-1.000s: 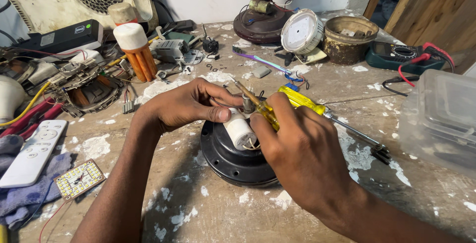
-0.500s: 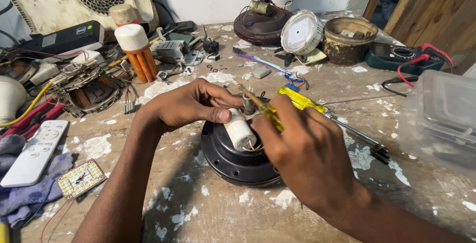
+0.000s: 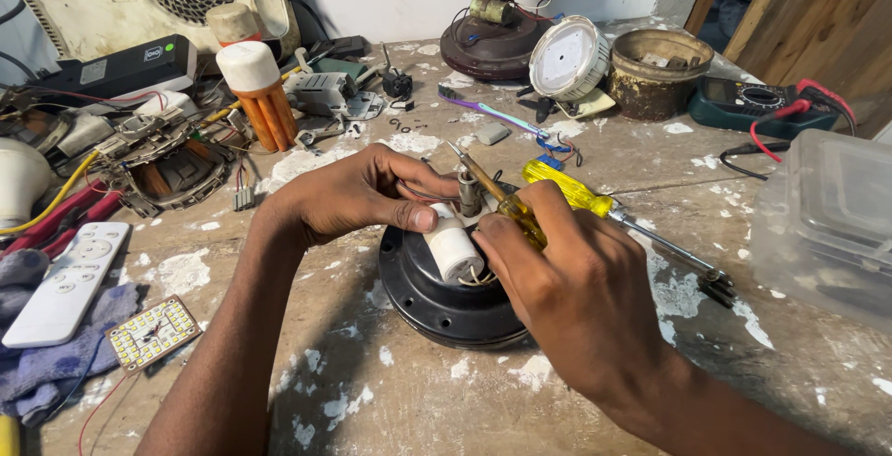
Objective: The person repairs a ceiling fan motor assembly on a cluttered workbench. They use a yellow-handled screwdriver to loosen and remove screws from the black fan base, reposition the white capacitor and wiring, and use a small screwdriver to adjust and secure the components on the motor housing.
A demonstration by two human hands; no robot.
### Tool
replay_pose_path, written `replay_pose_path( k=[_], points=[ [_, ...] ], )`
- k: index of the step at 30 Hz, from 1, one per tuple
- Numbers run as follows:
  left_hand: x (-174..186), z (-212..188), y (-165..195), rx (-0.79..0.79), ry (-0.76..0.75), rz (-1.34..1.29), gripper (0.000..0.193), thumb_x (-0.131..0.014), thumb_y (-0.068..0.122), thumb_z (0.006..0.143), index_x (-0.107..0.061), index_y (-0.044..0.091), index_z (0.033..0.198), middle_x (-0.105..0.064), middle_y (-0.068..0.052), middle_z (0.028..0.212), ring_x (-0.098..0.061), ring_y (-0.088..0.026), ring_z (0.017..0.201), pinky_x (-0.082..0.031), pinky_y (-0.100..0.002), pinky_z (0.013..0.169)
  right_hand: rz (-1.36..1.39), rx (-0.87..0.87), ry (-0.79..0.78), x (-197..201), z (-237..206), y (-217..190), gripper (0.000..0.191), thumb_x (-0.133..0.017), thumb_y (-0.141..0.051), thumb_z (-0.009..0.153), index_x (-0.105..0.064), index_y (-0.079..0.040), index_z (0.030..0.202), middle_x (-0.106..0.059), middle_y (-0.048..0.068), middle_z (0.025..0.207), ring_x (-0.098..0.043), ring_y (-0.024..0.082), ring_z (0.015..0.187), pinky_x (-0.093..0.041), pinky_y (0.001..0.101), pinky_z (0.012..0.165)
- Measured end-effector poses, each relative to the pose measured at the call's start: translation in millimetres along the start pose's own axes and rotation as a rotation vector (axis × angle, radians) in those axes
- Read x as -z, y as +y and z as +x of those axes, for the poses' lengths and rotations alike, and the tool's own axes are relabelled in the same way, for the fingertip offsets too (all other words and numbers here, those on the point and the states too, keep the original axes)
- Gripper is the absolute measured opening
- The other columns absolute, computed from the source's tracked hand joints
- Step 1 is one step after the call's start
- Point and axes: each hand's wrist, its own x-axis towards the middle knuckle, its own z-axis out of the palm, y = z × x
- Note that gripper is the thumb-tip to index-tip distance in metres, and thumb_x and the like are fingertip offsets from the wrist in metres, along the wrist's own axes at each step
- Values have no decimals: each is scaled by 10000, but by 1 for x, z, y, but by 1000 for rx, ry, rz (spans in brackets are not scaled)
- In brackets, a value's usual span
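From the head camera, a black round motor housing [image 3: 437,298] sits on the paint-flecked workbench [image 3: 390,391], dead centre. The left hand [image 3: 348,196] comes in from nine o'clock, thumb and fingers pinching a white cylindrical capacitor [image 3: 452,250] on top. The right hand [image 3: 567,289], from four o'clock, is closed around a small yellow-handled screwdriver [image 3: 502,203], tip pointing to eleven o'clock. A bigger yellow screwdriver [image 3: 595,205] lies at two o'clock

Two hands are working at the bench: one left hand [image 3: 358,198] and one right hand [image 3: 576,293]. Two yellow-handled screwdrivers are showing, one [image 3: 506,203] in the right hand and one [image 3: 604,210] lying on the table. One black round motor [image 3: 437,298] is sitting there, carrying one white capacitor [image 3: 452,250]. One remote control [image 3: 67,281], one multimeter [image 3: 757,105], one small light panel [image 3: 151,331] and one orange bottle [image 3: 260,93] are lying around.
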Motion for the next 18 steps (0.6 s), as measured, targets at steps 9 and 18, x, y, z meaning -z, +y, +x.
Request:
replay_pose_path(
  k=[9,18],
  points=[
    [1,-3,8,-125,0,98,617,-906,193,679,-725,49,1252,-802,-103,1153,-754,-179,1103,-614,-360,1004,59,80,61,0,-1,8,200,-823,-97,818,-724,-55,986,-654,122,990,-724,292,770,-583,410,633],
    [7,-13,19,-247,-22,-4,656,-919,261,719,-695,7,1281,-788,-152,1178,-750,-198,1123,-607,-371,1014,45,103,80,7,-6,11,194,-824,-76,825,-743,-39,997,-655,109,951,-714,281,761,-578,401,630]
  ],
)
